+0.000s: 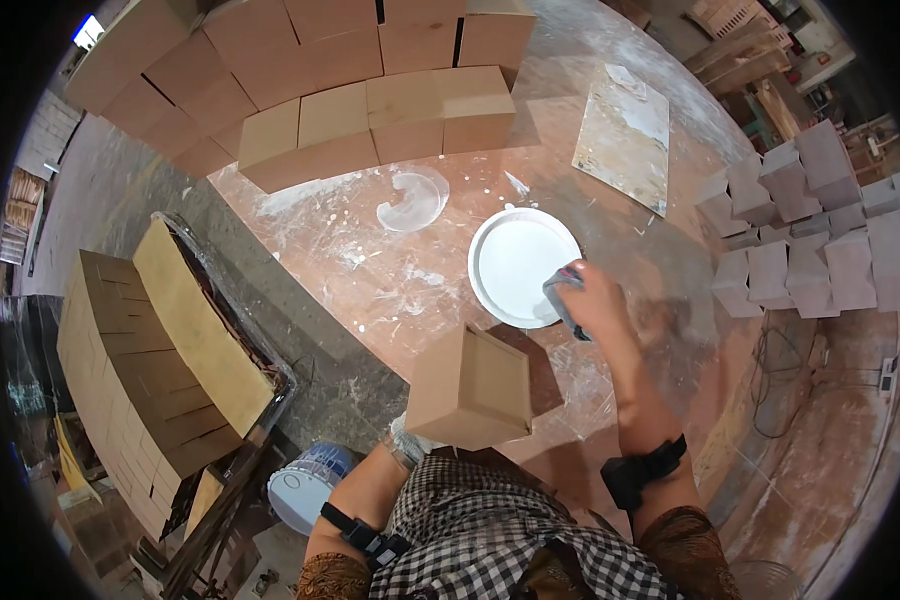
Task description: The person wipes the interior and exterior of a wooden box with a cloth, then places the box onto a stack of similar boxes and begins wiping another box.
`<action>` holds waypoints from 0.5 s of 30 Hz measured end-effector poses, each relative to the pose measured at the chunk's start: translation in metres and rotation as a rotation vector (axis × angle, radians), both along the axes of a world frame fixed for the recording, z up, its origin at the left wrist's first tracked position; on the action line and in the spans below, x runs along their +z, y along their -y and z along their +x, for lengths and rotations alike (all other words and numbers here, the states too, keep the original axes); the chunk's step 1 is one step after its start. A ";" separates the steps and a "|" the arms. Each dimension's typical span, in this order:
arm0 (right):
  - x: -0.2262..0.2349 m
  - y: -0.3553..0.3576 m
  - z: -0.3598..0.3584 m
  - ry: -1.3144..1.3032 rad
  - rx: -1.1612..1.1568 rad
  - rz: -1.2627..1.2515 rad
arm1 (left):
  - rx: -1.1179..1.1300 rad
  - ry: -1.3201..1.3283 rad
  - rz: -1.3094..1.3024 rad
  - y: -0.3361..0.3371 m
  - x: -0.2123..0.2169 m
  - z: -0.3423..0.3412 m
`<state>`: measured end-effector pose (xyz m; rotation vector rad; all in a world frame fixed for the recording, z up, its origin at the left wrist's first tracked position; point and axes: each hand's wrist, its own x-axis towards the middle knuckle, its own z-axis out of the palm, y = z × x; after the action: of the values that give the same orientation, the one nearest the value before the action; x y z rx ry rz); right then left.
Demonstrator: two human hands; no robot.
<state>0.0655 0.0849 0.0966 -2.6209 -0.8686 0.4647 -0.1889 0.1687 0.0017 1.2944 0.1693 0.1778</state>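
The likeliest mishap from here is the cardboard box (pixel 470 390) tipping or slipping: it sits tilted at the table's (pixel 415 275) near edge, beside the sloping left edge, and a weak hold or a nudge from the body could send it off that side. White residue could also drip onto the tabletop or smear the box if the grey cloth (pixel 564 300) is overloaded, and pressing hard on the rim of the round white dish (pixel 474 262) could tip or slide it.

As for the grip, the right hand (pixel 600 300), bare, is closed round the bunched cloth, which pokes out on the left side of the fingers, over the dish's right rim. The dish lies beyond the box, farther in from the near edge. The left hand (pixel 408 438), in a pale glove, is at the box's lower left corner; its fingers are hidden, so I cannot tell whether it clasps the box or only props it. The box thus lies just right of that glove, apart from the cloth
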 end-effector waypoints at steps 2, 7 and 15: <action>0.002 0.015 0.009 -0.092 -0.070 0.104 | -0.001 -0.005 0.060 -0.001 0.003 0.001; 0.000 0.028 0.010 -0.792 -0.494 0.666 | -0.001 -0.020 0.220 -0.003 0.009 0.005; 0.001 0.023 0.008 -0.938 -0.461 0.673 | 0.001 -0.031 0.442 -0.002 0.024 0.013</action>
<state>0.0733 0.0617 0.0980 -1.6012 -0.0609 0.9401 -0.1760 0.1708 0.0252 1.7375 0.1622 0.2028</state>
